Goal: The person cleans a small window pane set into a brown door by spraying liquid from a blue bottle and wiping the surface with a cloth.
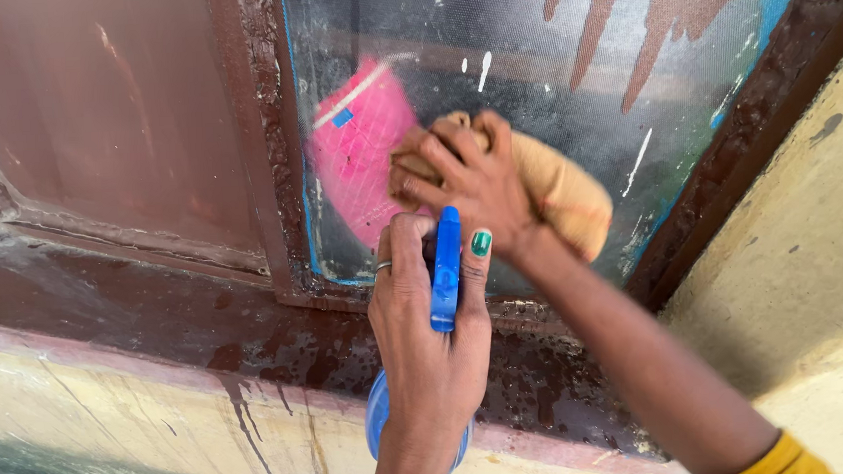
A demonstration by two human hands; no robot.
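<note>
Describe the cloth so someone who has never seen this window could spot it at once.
Find the dirty glass pane in the dark brown frame. Against its lower middle, the right hand presses a bunched tan cloth. It is the only soft, sandy-coloured thing there, beside a pink patch behind the glass.

I see a dark brown window frame (267, 168) around a glass pane (567, 88) streaked with brown paint drips. Behind the glass near its lower left corner shows something pink (356, 154). Below runs a stained brown sill (207, 313), then a yellowish wall (116, 411).
</note>
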